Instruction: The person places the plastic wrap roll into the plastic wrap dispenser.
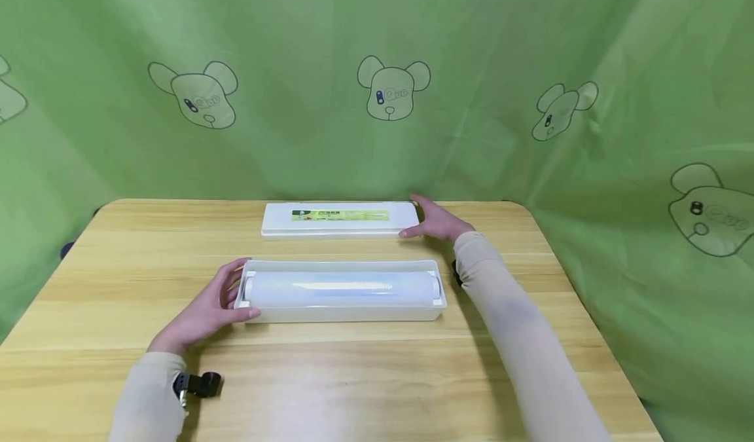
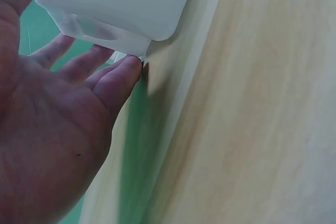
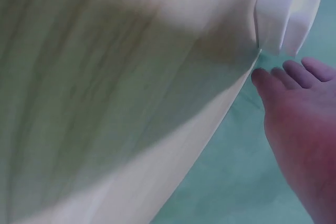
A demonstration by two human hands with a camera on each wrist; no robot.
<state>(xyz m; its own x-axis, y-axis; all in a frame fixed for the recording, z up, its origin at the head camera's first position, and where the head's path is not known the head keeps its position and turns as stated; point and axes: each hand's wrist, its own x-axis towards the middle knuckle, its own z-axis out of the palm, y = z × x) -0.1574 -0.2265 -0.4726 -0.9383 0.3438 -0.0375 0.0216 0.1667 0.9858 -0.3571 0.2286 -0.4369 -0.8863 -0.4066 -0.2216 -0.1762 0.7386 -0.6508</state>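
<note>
A long white box [image 1: 347, 315] lies open-topped across the table with a roll of clear plastic wrap [image 1: 341, 289] inside. My left hand [image 1: 206, 311] grips its left end, thumb on the front wall and fingers around the back corner. In the left wrist view the fingertips press at the lower edge of the box end [image 2: 121, 3]. Behind the box lies its white lid [image 1: 283, 217], bearing a green and yellow label. My right hand [image 1: 437, 221] spans the lid's right end, thumb near the front corner; in the right wrist view its fingertips are just off that end [image 3: 273, 24].
The wooden table [image 1: 353, 376] has rounded far corners. A green curtain [image 1: 294, 147] with printed bear heads hangs directly behind the lid and along both sides. Dark wrist straps [image 1: 197, 384] with small cameras sit at the sleeves.
</note>
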